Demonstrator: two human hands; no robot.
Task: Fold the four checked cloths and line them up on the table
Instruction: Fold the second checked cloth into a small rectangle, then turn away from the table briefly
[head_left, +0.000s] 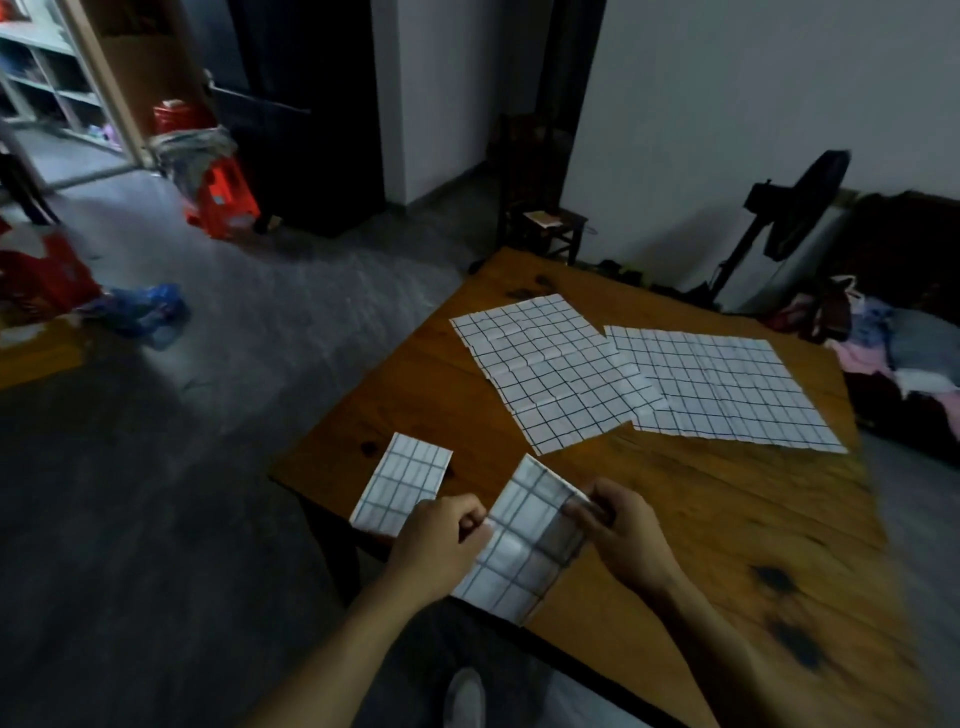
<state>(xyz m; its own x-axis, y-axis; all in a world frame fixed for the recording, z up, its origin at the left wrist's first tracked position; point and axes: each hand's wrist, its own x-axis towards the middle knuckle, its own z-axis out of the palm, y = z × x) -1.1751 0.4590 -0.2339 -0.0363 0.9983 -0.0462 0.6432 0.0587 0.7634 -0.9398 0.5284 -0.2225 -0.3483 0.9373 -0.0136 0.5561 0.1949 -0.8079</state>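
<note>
Wooden desk w/ four checked cloths, dim room. Near edge, centre: half-folded cloth, long strip lying at a slant, near end hanging just over desk edge. Left hand at strip's left edge, fingers curled, grip pinching the fabric edge. Right hand at strip's right far corner, fingers curled round a raised flap, grip closed on that same cloth. Just left of it, apart: folded cloth, small rectangle flat near desk's left corner, near-right corner hidden behind left hand. Further back, mid-desk: left open cloth, spread flat, creased, turned at an angle. Right of it: right open cloth, also flat & unfolded, left edge meeting left open cloth's right edge w/ slight overlap; which lies on top, can't tell. Dark knots in wood at desk's near right. Off desk: standing fan far right by white wall, pile of clothes on dark furniture at right, small wooden chair beyond far desk corner, red stool w/ fabric on top far left, blue bag on grey floor at left. Shoe tip visible at bottom, below desk edge.
</note>
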